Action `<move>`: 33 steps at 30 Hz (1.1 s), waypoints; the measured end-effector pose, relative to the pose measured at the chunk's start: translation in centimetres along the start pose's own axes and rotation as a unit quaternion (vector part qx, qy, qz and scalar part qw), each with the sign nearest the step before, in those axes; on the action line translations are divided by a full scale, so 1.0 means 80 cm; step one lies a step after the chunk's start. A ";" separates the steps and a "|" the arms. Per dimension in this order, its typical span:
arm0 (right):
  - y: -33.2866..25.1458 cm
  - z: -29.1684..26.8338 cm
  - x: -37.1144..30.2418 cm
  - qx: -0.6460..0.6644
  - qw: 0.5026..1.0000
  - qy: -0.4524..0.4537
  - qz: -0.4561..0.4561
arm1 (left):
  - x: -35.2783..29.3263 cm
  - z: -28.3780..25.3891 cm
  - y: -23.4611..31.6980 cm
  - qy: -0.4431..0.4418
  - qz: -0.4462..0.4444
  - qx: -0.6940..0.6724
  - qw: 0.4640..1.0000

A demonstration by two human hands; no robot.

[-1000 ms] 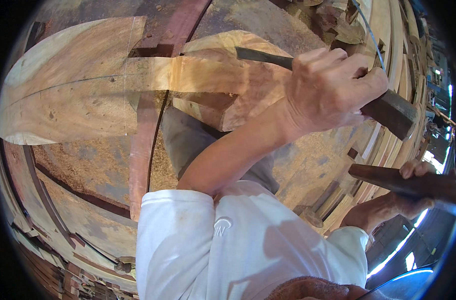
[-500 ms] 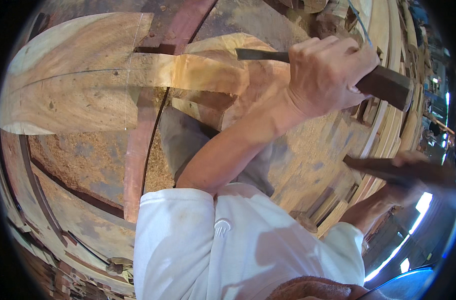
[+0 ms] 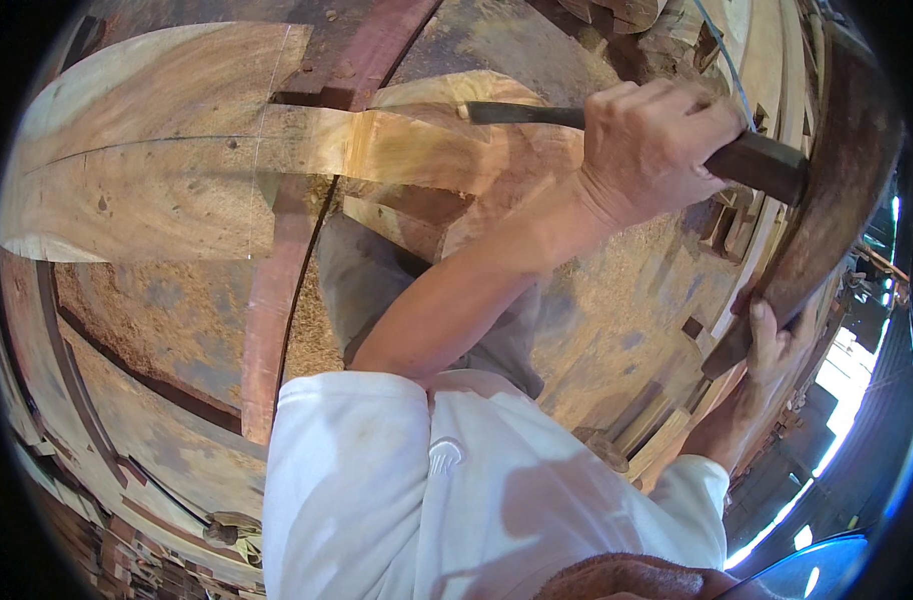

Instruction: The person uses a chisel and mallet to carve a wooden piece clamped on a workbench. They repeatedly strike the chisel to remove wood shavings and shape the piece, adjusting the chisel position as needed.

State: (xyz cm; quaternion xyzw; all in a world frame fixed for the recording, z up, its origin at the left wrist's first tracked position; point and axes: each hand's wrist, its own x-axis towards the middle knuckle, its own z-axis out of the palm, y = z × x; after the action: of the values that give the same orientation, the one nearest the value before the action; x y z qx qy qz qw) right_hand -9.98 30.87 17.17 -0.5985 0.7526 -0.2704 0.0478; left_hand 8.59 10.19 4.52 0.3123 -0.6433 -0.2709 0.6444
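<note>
My left hand [image 3: 656,145] is wrapped round a chisel [image 3: 766,168], whose dark blade points left and whose thick handle end sticks out to the right. The tip meets the pale cut surface of a large shaped wooden piece [image 3: 166,150]. That piece has a broad rounded part at the left with a dark curved line and a pale straight line, then narrows toward the cut. On the right, my right hand [image 3: 781,345] grips the lower, narrow end of a dark wooden mallet [image 3: 851,150]. Its broad part appears to touch the chisel's handle end.
A reddish wooden bar [image 3: 276,310] runs under the shaped piece. Wood shavings [image 3: 166,330] lie over the ground. Long boards [image 3: 786,80] are stacked along the right side. My grey-trousered leg [image 3: 366,290] is close beneath the work, and a dark rod [image 3: 171,495] lies at lower left.
The mallet has swung up from the lower right to the chisel's handle end, and my right hand has turned with it. The chisel has shifted slightly left; my left hand keeps its grip.
</note>
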 end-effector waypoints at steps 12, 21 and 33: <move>0.012 -0.015 -0.020 -0.024 0.999 0.039 0.003 | -0.010 -0.014 -0.009 0.031 0.044 -0.031 0.998; 0.037 -0.093 0.006 0.355 0.930 0.059 -0.078 | -0.015 -0.020 -0.008 -0.001 0.049 -0.010 0.999; 0.017 -0.047 0.023 0.446 0.886 0.109 -0.062 | -0.011 -0.006 -0.015 0.003 0.021 -0.005 1.000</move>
State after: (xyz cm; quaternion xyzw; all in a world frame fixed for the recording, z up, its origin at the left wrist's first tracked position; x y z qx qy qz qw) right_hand -13.18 30.64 20.23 -0.5265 0.5146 -0.6431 0.2106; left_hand 9.09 10.05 3.04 0.2960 -0.6466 -0.2599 0.6533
